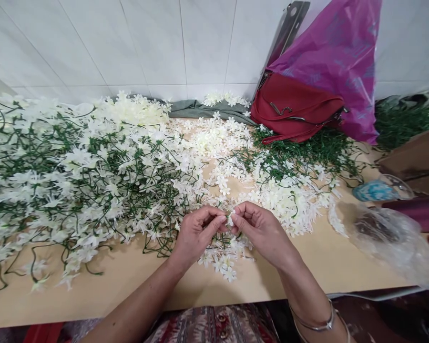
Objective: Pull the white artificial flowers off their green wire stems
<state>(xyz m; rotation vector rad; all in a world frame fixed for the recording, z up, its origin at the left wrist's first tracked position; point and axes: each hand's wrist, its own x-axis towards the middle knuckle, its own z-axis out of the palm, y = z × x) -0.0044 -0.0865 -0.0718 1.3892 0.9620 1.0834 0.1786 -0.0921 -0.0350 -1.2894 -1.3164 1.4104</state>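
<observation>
My left hand [199,233] is closed in a pinch at the green stem of a small white artificial flower [230,219]; most of the stem is hidden by the fingers. Facing it, my right hand [259,231] pinches the white petals between thumb and forefinger. The fingertips of both hands almost meet over the table. Below them lie loose white blossoms [221,264]. A big heap of white flowers on green stems [103,171] spreads to the left. Beyond my right hand is a pile of loose white petals and thin white stamens [289,205].
Green stems [307,152] lie under a red handbag [296,107], beside a purple plastic bag [339,57] against the tiled wall. At right are a clear plastic bag [396,243], a blue-and-white item [375,190] and a cardboard box [414,159]. The tan tabletop [136,281] ends near my body.
</observation>
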